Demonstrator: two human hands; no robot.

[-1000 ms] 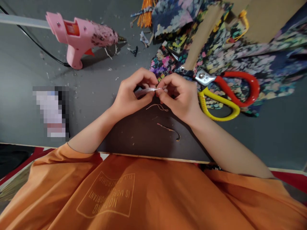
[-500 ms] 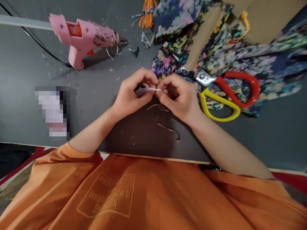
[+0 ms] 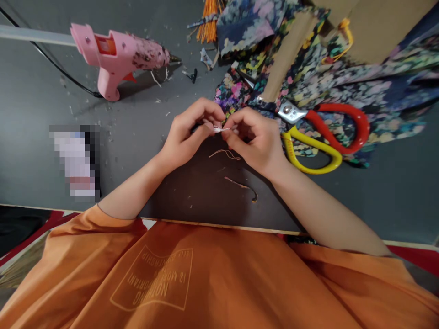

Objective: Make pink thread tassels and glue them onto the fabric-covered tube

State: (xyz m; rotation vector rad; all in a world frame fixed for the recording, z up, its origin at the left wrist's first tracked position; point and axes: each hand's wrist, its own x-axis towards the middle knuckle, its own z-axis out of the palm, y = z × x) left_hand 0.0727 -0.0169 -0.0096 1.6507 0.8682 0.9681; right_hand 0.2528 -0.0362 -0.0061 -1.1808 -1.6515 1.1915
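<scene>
Between my two hands is a small white strip, frayed like thread or thin cloth (image 3: 218,130); its exact kind I cannot make out. My left hand (image 3: 192,130) pinches its left end between thumb and fingers. Thumb and index finger of my right hand (image 3: 255,139) close on the other end. Below the fingers a thin loose thread (image 3: 224,153) lies on the table, and nearer to me a dark twisted scrap (image 3: 242,185). Scissors (image 3: 318,130) with one red and one yellow handle lie just right of my right hand, on floral cloth (image 3: 363,87).
A pink glue gun (image 3: 116,55) with a glue stick and black cord lies at the upper left. A pixelated object (image 3: 77,160) sits left of my forearm. Brown cardboard (image 3: 387,32) and an orange tassel (image 3: 208,23) are at the back. Small scraps dot the grey table (image 3: 137,119).
My left fingertips have slid slightly left, away from the right ones, showing more of the frayed white strip. My right hand stays nearly in place.
</scene>
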